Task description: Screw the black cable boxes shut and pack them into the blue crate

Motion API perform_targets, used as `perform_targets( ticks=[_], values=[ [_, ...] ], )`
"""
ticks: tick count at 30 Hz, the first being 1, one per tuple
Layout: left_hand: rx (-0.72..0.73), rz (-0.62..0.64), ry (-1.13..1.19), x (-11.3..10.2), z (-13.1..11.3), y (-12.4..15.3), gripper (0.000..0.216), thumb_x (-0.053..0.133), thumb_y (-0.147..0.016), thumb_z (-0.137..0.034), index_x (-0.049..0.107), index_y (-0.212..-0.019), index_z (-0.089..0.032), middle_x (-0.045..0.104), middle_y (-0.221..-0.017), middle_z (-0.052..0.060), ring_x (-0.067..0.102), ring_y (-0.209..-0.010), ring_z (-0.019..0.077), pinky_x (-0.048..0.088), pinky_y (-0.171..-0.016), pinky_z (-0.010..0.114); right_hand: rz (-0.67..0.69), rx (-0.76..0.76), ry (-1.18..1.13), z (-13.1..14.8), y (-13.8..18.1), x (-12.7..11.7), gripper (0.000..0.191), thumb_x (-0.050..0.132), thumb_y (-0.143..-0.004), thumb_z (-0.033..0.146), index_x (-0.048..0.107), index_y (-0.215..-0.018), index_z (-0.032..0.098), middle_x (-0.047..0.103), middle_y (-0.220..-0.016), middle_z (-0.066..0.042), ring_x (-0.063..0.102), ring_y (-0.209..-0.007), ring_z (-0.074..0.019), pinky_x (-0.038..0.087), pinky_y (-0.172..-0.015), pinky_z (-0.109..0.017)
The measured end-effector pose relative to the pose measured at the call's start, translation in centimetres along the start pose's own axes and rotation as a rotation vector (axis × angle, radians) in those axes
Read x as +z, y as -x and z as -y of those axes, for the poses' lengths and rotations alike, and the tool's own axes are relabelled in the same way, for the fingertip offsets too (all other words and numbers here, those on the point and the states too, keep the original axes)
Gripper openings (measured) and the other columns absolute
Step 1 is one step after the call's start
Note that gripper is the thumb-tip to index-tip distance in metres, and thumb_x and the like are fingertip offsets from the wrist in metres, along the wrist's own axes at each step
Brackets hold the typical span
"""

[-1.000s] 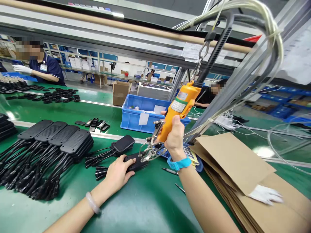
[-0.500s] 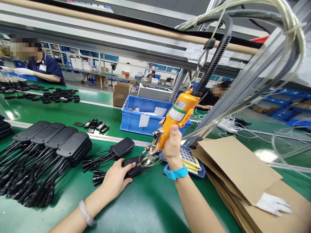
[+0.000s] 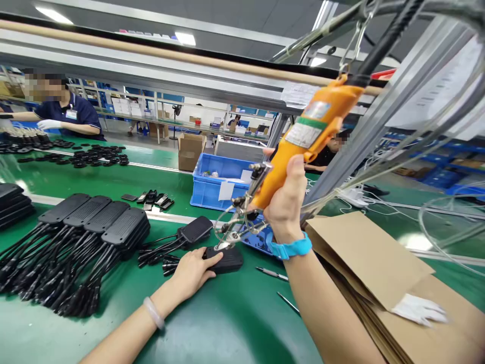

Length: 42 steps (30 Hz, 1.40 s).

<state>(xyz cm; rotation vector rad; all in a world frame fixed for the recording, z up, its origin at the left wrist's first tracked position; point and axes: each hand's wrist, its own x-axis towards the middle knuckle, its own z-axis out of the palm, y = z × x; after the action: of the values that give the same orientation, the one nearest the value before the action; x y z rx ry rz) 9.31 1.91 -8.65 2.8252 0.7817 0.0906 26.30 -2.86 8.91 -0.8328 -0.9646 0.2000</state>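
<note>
In the head view my right hand (image 3: 287, 202) is wrapped round an orange electric screwdriver (image 3: 305, 134), which hangs from a hook and tilts down to the left. Its metal nose, with thin tubes round it, reaches the top of a black cabled box (image 3: 232, 260) lying on the table; the exact contact point is too small to make out. My left hand (image 3: 192, 273) grips the cable end of this box, index finger along the top and thumb at the near side. Another black cabled box (image 3: 195, 230) lies just behind it.
Stacked black cabled boxes (image 3: 125, 227) stand at the left. Behind are small black parts (image 3: 155, 198) and a blue bin (image 3: 212, 194). A blue tray (image 3: 261, 241), a pen (image 3: 272, 273), cardboard sheets (image 3: 364, 253) and a white glove (image 3: 419, 309) are at the right. Co-workers sit across.
My right hand and the screwdriver have moved up and right, and the tool leans more. The screwdriver's nose is now over the box's cable end. Part of the view has shifted slightly.
</note>
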Motion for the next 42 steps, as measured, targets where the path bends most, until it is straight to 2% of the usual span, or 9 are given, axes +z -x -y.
perform_targets(
  ticks=[5, 12, 20, 24, 28, 33, 37, 39, 42],
  values=[
    [0.008, -0.031, -0.078, 0.0, -0.2, 0.1, 0.052, 0.054, -0.096, -0.044, 0.042, -0.147, -0.041, 0.064, -0.120, 0.013, 0.062, -0.108, 0.0314, 0.052, -0.092, 0.046, 0.018, 0.087, 0.023, -2.4, 0.4, 2.3, 0.058, 0.049, -0.085, 0.071, 0.066, -0.108, 0.020, 0.049, -0.058, 0.003, 0.056, -0.049, -0.0142, 0.047, -0.044, -0.027],
    [-0.015, -0.092, -0.049, 1.0, -0.1, 0.0, 0.049, 0.055, -0.096, -0.040, 0.045, -0.144, -0.046, 0.064, -0.117, 0.012, 0.061, -0.105, 0.0310, 0.051, -0.091, 0.045, 0.100, 0.168, -0.039, -6.6, 2.5, 2.7, 0.055, 0.053, -0.084, 0.069, 0.060, -0.107, 0.020, 0.054, -0.055, 0.005, 0.051, -0.040, -0.0118, 0.042, -0.039, -0.024],
    [-0.017, -0.099, 0.029, 1.0, -0.1, -0.1, 0.048, 0.057, -0.096, -0.039, 0.048, -0.142, -0.045, 0.061, -0.124, 0.011, 0.058, -0.113, 0.0313, 0.049, -0.098, 0.047, 0.085, 0.156, 0.058, -7.5, 3.1, 3.8, 0.055, 0.051, -0.080, 0.076, 0.054, -0.087, 0.022, 0.052, -0.051, 0.006, 0.049, -0.038, -0.0112, 0.044, -0.038, -0.024],
    [-0.039, -0.039, -0.009, 0.4, -0.5, -0.1, 0.048, 0.055, -0.096, -0.040, 0.047, -0.143, -0.043, 0.061, -0.123, 0.013, 0.059, -0.113, 0.0325, 0.051, -0.094, 0.047, 0.114, 0.184, 0.048, -7.9, 3.3, 4.5, 0.056, 0.053, -0.079, 0.076, 0.054, -0.086, 0.020, 0.053, -0.050, 0.005, 0.049, -0.039, -0.0104, 0.042, -0.037, -0.022],
    [-0.027, -0.056, -0.009, 0.4, -0.5, -0.2, 0.048, 0.057, -0.095, -0.040, 0.049, -0.142, -0.043, 0.061, -0.124, 0.013, 0.059, -0.113, 0.0320, 0.051, -0.095, 0.047, 0.130, 0.179, 0.025, -8.2, 3.7, 4.5, 0.057, 0.053, -0.079, 0.076, 0.056, -0.087, 0.020, 0.053, -0.051, 0.005, 0.048, -0.039, -0.0100, 0.042, -0.037, -0.022],
    [-0.002, -0.102, 0.022, 1.0, -0.2, 0.0, 0.047, 0.058, -0.096, -0.038, 0.048, -0.142, -0.043, 0.058, -0.131, 0.012, 0.057, -0.119, 0.0317, 0.049, -0.099, 0.047, 0.092, 0.151, 0.040, -7.3, 4.3, 3.6, 0.054, 0.051, -0.082, 0.074, 0.058, -0.089, 0.021, 0.052, -0.051, 0.005, 0.049, -0.039, -0.0118, 0.044, -0.037, -0.024],
    [0.027, -0.143, 0.037, 1.0, 0.0, 0.2, 0.046, 0.054, -0.098, -0.037, 0.048, -0.144, -0.041, 0.052, -0.136, 0.012, 0.057, -0.115, 0.0318, 0.050, -0.095, 0.048, 0.033, 0.058, 0.027, -4.1, 3.3, 2.6, 0.048, 0.051, -0.086, 0.066, 0.062, -0.098, 0.021, 0.052, -0.055, 0.004, 0.048, -0.039, -0.0108, 0.040, -0.035, -0.023],
    [0.029, -0.179, 0.087, 1.2, 0.1, 0.1, 0.042, 0.058, -0.096, -0.036, 0.055, -0.139, -0.036, 0.053, -0.136, 0.011, 0.057, -0.115, 0.0305, 0.050, -0.096, 0.045, 0.020, 0.007, 0.028, -2.1, 2.5, 2.3, 0.047, 0.050, -0.088, 0.065, 0.064, -0.102, 0.022, 0.051, -0.058, 0.004, 0.049, -0.041, -0.0101, 0.040, -0.037, -0.023],
    [-0.050, -0.247, 0.239, 1.9, 0.4, -0.2, 0.045, 0.073, -0.086, -0.039, 0.062, -0.126, -0.024, 0.063, -0.118, 0.009, 0.061, -0.106, 0.0278, 0.051, -0.091, 0.040, 0.010, -0.022, 0.008, -0.3, 1.7, 2.1, 0.050, 0.047, -0.091, 0.065, 0.066, -0.105, 0.022, 0.049, -0.059, 0.003, 0.050, -0.044, -0.0103, 0.039, -0.038, -0.022]
  ],
)
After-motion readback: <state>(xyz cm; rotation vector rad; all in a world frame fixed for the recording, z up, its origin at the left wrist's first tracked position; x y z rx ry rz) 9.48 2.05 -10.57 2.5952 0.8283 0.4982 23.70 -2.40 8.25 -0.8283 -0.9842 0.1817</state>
